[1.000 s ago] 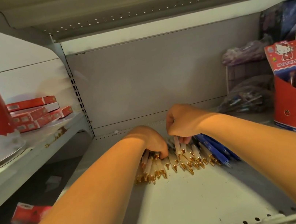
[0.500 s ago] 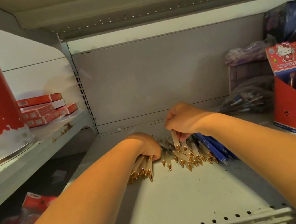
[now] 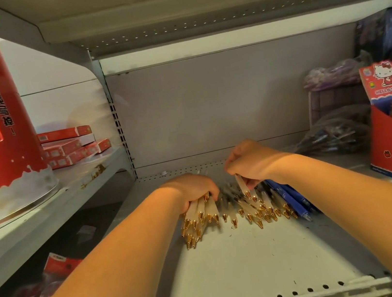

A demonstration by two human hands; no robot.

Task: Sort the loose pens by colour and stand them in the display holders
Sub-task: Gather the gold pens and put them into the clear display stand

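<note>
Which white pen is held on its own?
The white pen pinched in the right hand, tip down; the others lie on the shelf or in the bunch gripped by the left hand.

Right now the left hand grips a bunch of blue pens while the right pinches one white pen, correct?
Not quite: the head view shows the left hand gripping white gold-tipped pens, not blue. The right hand does pinch one white pen.

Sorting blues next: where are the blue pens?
Head view, right of centre: the blue pens lie on the shelf, just right of the loose white pens.
</note>
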